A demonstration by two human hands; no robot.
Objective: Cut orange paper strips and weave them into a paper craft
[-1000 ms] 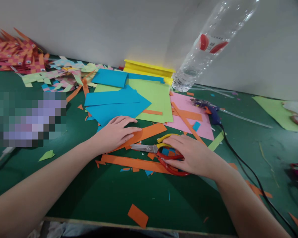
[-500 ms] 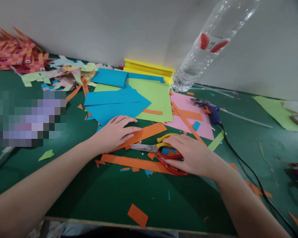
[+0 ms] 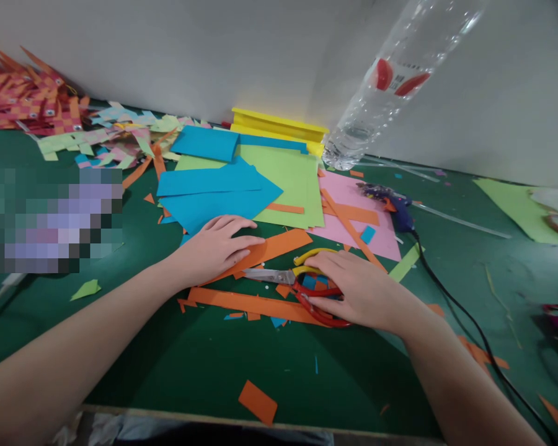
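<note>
My left hand [image 3: 221, 249] lies flat with fingers stretched, resting partly on an orange paper strip [image 3: 279, 249] and beside a sheet of blue paper [image 3: 214, 204]. In my right hand [image 3: 353, 285] are the scissors [image 3: 302, 271], held by their red and yellow handles, with fingers over the yellow part and the thumb by the red loop. The metal blades point left, toward my left hand, and lie low over the table. Just below them runs a longer orange strip [image 3: 255, 305], with small orange and blue paper scraps around it.
Green and pink paper [image 3: 358, 232] lie beyond my hands. A plastic bottle [image 3: 376, 99] rises at the back right. A glue gun [image 3: 400, 214] with a black cord lies to the right. Woven paper figures [image 3: 32, 99] are piled at the far left, near a blurred-out device [image 3: 60, 223].
</note>
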